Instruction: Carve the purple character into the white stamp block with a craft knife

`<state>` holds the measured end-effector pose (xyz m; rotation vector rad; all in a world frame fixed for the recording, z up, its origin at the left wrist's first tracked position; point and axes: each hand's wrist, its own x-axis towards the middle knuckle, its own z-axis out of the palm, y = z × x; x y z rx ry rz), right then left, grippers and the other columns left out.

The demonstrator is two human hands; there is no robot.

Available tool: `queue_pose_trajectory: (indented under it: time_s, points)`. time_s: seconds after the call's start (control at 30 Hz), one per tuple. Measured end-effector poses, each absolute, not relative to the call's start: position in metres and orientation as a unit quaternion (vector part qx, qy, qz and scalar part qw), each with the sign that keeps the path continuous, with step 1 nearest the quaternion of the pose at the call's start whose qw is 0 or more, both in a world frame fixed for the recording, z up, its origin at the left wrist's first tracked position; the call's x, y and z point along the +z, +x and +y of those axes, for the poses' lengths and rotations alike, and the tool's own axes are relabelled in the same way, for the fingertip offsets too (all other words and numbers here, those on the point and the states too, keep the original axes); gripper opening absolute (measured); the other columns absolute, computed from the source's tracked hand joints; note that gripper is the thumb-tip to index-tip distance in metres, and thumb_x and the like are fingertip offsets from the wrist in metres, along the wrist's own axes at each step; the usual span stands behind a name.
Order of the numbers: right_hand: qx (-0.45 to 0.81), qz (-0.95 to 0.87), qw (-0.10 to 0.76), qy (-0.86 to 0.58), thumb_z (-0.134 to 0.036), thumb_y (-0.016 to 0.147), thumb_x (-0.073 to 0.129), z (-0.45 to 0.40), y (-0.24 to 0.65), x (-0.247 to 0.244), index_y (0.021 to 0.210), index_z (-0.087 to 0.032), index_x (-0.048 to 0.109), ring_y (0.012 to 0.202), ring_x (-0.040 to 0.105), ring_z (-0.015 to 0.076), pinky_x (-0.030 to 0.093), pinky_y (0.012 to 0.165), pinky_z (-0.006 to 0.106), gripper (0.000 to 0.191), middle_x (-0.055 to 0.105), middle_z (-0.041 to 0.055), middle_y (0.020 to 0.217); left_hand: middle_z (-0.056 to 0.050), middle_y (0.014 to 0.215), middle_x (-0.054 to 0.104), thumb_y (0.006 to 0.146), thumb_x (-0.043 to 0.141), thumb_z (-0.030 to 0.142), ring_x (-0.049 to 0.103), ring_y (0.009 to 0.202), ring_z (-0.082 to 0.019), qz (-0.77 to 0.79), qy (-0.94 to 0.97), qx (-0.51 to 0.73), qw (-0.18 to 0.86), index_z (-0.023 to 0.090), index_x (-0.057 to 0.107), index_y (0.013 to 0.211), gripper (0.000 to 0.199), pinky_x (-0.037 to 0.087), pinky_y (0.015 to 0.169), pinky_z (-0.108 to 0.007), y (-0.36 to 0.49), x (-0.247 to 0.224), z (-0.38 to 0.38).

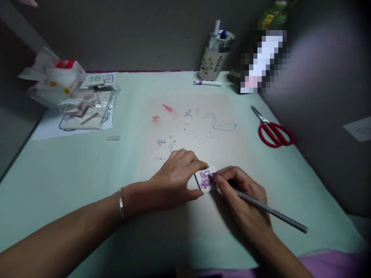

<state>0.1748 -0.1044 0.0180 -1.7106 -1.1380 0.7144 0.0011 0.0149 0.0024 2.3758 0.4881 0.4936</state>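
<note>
My left hand (179, 173), with a bracelet on its wrist, grips a small white rubber block (213, 189) between thumb and fingers. Purple outlined characters are drawn on its face, and a dark line crosses it near my thumb. A brownish cover sits on one fingertip. In my right hand (243, 193) is a slim, pen-like carving knife (272, 211) with a long grey shaft, held like a pencil. Its dark tip meets the block's marked face. Both hands rest low over a pale work sheet (174, 227), and the fingers hide part of the block.
Crumbs and coloured smudges dot the sheet. Red-handled scissors (272, 133) lie right; a purple-banded marker (208, 83) lies before a pen jar (216, 58). A pixelated upright object (262, 61) stands back right. Bagged white blocks (84, 119) and a tissue pack (62, 79) sit back left.
</note>
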Motion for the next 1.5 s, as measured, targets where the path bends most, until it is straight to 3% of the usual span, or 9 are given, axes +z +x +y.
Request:
queue_pose_trajectory:
  time_s: [1.37,1.5]
  points:
    - [0.305,-0.489,0.463,-0.674,-0.029,0.096,0.064,-0.1033,0.1713,0.0176,0.075,-0.022,0.063,0.073,0.062,0.0172,0.048,0.064,0.031,0.022,0.069,0.0035,0.08,-0.007,0.105,0.067,0.082,0.086,0.034,0.057,0.1,-0.026,0.206,0.91,0.198,0.301,0.019,0.063,0.111,0.041,0.044,0.091,-0.042,0.0035,0.0011,0.0113]
    - [0.299,-0.486,0.458,-0.682,-0.029,0.095,0.064,-0.1039,0.1709,0.0186,0.074,-0.022,0.062,0.072,0.061,0.0168,0.047,0.063,0.031,0.022,0.069,0.0032,0.079,-0.007,0.104,0.066,0.082,0.088,0.044,0.057,0.099,-0.026,0.206,0.911,0.19,0.302,0.018,0.062,0.12,0.053,0.043,0.092,-0.042,0.0038,-0.0016,0.0127]
